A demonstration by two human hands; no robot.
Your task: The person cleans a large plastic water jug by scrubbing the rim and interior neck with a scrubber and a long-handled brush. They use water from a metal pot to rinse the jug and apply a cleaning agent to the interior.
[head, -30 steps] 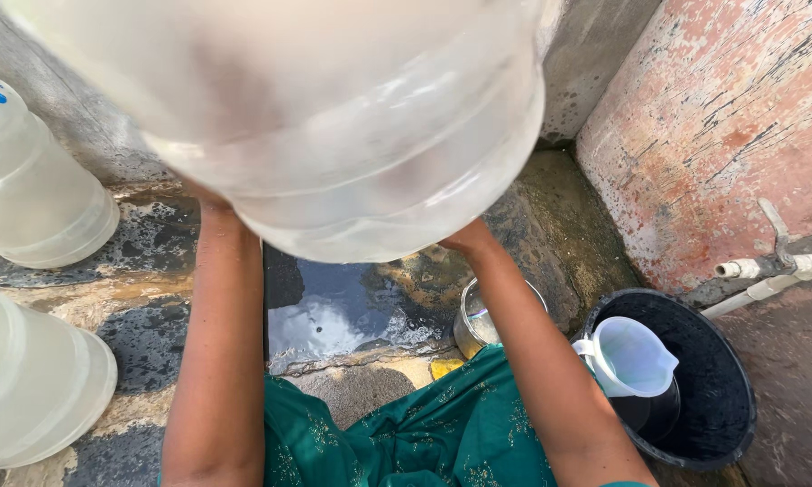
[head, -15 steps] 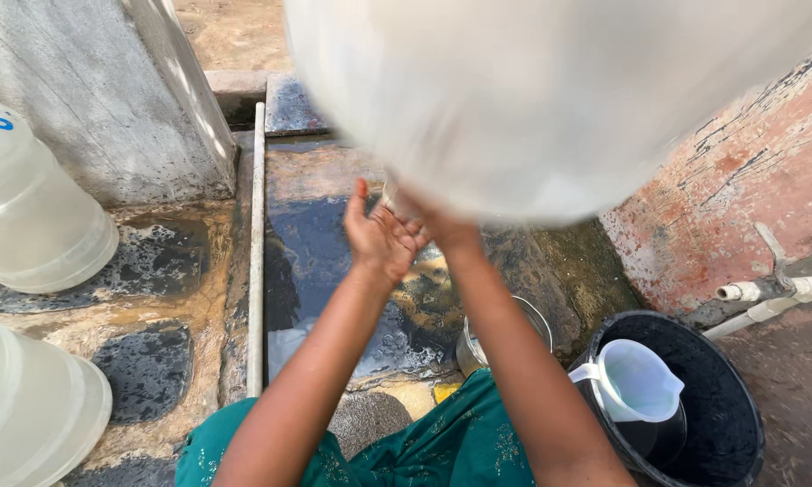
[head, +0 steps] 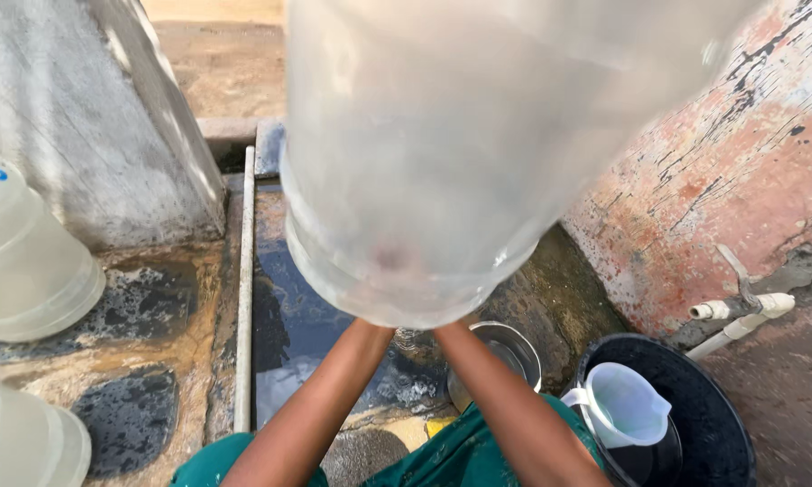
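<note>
Moved: big clear water jug (head: 442, 153) now fills the top of view, tilted, and hides the hands seen half a second ago.
Hands: both under the jug's base, grip hidden, cannot tell.
Below: steel bowl (head: 505, 347), wet drain channel (head: 289, 316).
Right: black bucket (head: 703, 424) holding white pitcher (head: 627, 406).
Left: two more jugs (head: 27, 261).

Big clear jug (head: 424, 153) – top cut off by upper edge, right side motion-blurred. Both hands hidden behind jug's base; only forearms show, running off bottom edge at 6 o'clock. Grip cannot be told. Steel bowl (head: 505, 352) half covered by right forearm. Two bottles at 9 o'clock (head: 27, 261) and 7 o'clock (head: 18, 442) – clipped by left edge. Black bucket (head: 703, 406) clipped at 5 o'clock.
</note>
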